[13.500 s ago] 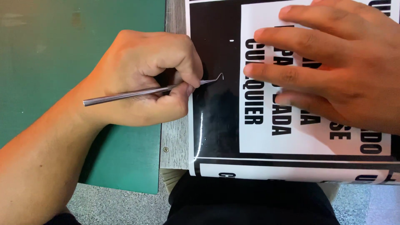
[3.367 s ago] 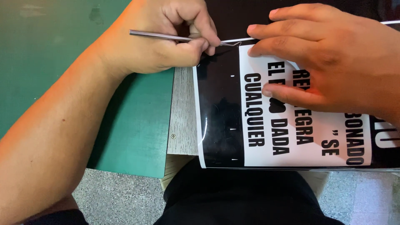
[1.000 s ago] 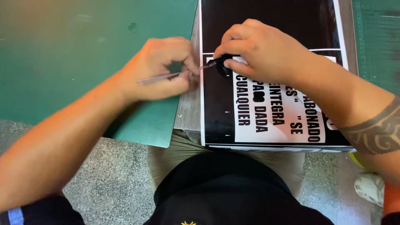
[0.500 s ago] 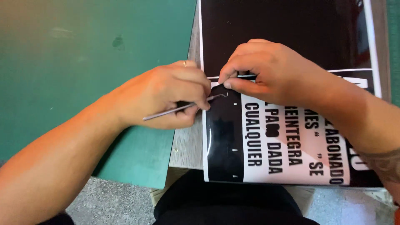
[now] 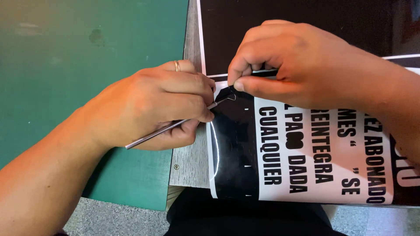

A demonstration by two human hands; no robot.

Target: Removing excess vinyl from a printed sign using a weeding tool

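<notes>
Weeding pick (image 5: 175, 126), hooked tip seemingly upper-right

Both forearms are bare, with no sleeve in view on either side. The left hand (image 5: 153, 107) wears a plain gold-coloured ring (image 5: 176, 66) on one finger, and the right hand (image 5: 302, 65) wears nothing, no ring and no glove. At the bottom edge, dark black clothing (image 5: 245, 216) covers the person's lap.
</notes>
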